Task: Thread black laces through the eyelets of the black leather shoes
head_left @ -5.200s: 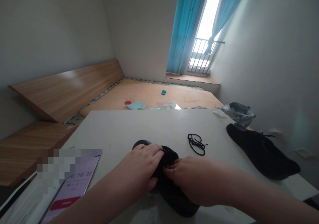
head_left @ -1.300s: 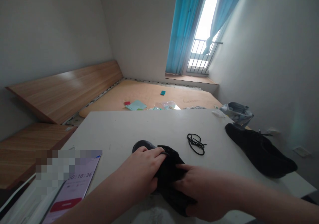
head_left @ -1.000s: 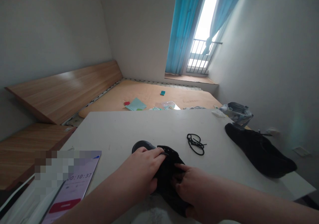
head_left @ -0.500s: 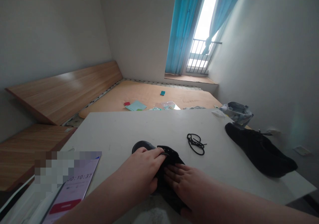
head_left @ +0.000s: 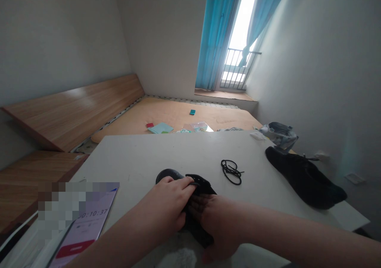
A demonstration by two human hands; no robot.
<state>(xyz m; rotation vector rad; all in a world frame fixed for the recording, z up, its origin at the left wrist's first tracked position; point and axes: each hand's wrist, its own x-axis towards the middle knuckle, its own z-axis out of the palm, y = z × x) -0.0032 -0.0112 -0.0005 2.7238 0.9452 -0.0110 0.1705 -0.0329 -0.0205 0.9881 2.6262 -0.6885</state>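
Observation:
A black shoe (head_left: pixel 199 231) lies on the white table (head_left: pixel 133 153) in front of me, its rounded toe pointing away and to the left. My left hand (head_left: pixel 171 196) grips it over the front, with the fingers curled at the lace-hole flap. The fingers of my right hand (head_left: pixel 212 216) are stretched out flat and reach into the shoe's opening, partly hidden under the flap. A loose black shoelace (head_left: pixel 232 172) lies coiled on the table beyond my right hand. The matching black shoe (head_left: pixel 303 176), with a lace in it, rests near the right edge.
At the left, a phone (head_left: pixel 89 224) showing a timer lies beside blurred-out items. A grey plastic bag (head_left: pixel 281 135) stands at the far right corner. Behind the table is a bed (head_left: pixel 166 107) with small packets and a light-blue cloth (head_left: pixel 160 128).
My right hand has slid further left and deeper into the shoe. My left hand keeps its grip. The whole view has shifted slightly.

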